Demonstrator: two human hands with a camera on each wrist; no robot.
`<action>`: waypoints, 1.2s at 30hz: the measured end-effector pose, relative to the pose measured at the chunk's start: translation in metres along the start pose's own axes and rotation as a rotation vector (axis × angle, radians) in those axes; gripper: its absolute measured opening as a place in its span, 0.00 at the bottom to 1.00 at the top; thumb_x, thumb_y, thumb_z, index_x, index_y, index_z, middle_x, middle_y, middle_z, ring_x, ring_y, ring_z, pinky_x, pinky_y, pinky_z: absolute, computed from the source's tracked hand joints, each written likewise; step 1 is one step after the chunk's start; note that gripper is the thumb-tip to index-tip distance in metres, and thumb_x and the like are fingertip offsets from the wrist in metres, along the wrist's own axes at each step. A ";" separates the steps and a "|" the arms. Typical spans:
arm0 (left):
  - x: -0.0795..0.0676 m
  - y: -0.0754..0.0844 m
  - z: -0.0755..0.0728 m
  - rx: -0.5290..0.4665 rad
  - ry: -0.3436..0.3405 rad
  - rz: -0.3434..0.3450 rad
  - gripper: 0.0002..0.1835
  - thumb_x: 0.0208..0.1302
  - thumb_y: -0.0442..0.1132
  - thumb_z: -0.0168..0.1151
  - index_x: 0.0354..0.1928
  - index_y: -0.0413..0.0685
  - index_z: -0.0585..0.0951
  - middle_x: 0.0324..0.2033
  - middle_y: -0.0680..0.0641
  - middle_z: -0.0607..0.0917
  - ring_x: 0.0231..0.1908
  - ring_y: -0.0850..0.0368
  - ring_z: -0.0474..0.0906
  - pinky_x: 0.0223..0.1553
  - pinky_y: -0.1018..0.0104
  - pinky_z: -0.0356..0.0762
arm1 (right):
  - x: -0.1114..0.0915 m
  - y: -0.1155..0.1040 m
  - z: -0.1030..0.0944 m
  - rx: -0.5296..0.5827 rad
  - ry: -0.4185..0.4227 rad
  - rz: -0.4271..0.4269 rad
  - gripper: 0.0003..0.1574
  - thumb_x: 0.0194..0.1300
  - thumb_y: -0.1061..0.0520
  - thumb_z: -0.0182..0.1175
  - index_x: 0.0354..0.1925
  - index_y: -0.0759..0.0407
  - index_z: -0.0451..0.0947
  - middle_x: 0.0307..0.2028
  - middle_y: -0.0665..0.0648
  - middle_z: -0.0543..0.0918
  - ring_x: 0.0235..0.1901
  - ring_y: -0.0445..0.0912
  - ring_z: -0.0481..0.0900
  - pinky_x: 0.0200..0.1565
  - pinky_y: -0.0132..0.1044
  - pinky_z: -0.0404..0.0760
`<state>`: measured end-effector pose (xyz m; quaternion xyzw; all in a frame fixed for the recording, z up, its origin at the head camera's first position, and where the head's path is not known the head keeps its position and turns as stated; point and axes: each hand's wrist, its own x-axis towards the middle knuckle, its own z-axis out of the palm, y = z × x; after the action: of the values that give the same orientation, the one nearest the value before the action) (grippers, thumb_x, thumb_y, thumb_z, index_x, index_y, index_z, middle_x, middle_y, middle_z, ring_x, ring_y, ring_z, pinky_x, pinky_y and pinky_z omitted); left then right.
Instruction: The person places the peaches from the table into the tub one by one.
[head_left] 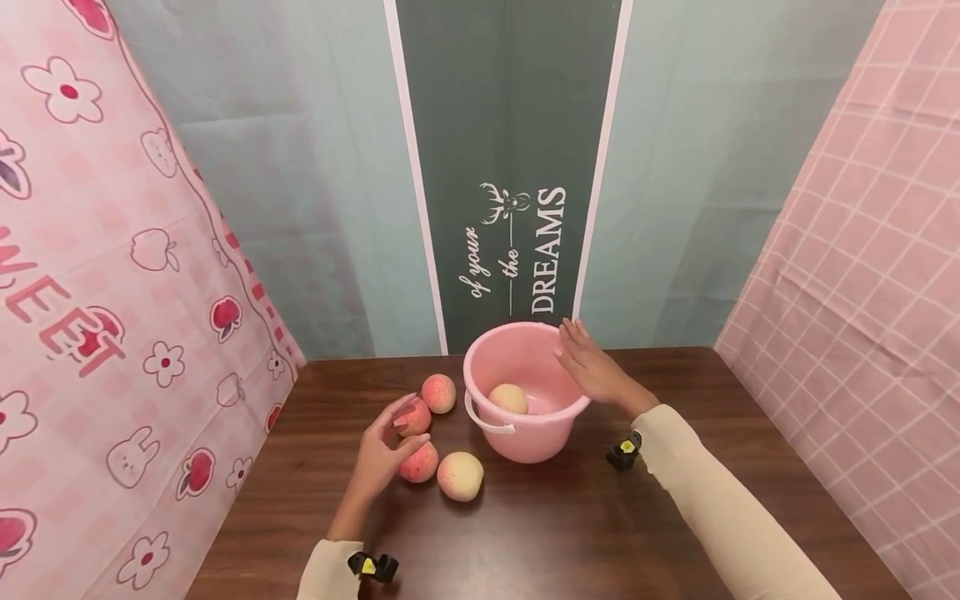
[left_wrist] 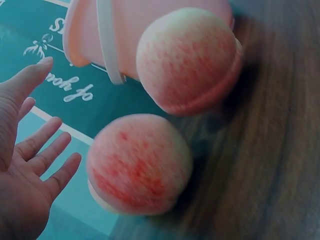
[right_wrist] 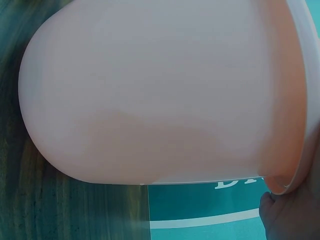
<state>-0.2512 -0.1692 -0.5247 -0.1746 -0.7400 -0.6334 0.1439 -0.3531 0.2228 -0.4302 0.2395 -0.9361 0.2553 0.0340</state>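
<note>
A pink bucket (head_left: 534,442) with a white handle (head_left: 480,418) stands upright on the table, a pale peach (head_left: 508,399) inside it. My right hand (head_left: 597,368) rests at the bucket's right rim, its fingers extended; in the right wrist view the bucket wall (right_wrist: 160,90) covers most of the hand's surroundings. Left of the bucket, my left hand (head_left: 377,454) hovers by two reddish peaches (head_left: 415,419), fingers and thumb spread apart. The left wrist view has its palm (left_wrist: 22,195) facing a peach (left_wrist: 140,165) with a gap between. A yellowish peach (head_left: 461,477) lies nearer the bucket.
Another reddish peach (head_left: 438,393) lies at the back, left of the bucket. The brown wooden table (head_left: 570,533) ends at a hanging green cloth (head_left: 517,125) behind. Pink patterned cloths flank the table on the left (head_left: 187,317) and right (head_left: 862,275).
</note>
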 end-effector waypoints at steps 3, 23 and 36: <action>-0.002 -0.006 -0.002 -0.004 0.007 0.008 0.36 0.58 0.31 0.75 0.69 0.42 0.73 0.64 0.34 0.76 0.65 0.40 0.71 0.62 0.36 0.70 | 0.000 0.000 -0.002 -0.002 0.001 -0.001 0.39 0.83 0.45 0.36 0.78 0.67 0.44 0.80 0.65 0.41 0.79 0.61 0.32 0.74 0.63 0.45; -0.019 -0.005 -0.009 0.101 -0.022 -0.048 0.35 0.56 0.23 0.73 0.66 0.27 0.72 0.59 0.26 0.77 0.57 0.25 0.73 0.58 0.30 0.68 | -0.002 0.000 0.001 0.016 0.002 0.018 0.38 0.83 0.46 0.36 0.79 0.65 0.43 0.80 0.63 0.41 0.79 0.60 0.31 0.74 0.64 0.43; -0.027 -0.045 -0.011 0.121 -0.057 -0.111 0.39 0.54 0.30 0.77 0.69 0.42 0.73 0.63 0.38 0.79 0.63 0.39 0.74 0.66 0.46 0.70 | -0.002 0.002 0.006 0.026 0.019 0.010 0.40 0.83 0.42 0.34 0.79 0.66 0.44 0.80 0.64 0.41 0.79 0.61 0.32 0.74 0.64 0.42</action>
<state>-0.2471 -0.1882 -0.5740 -0.1423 -0.7894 -0.5891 0.0974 -0.3522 0.2223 -0.4370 0.2330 -0.9335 0.2697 0.0389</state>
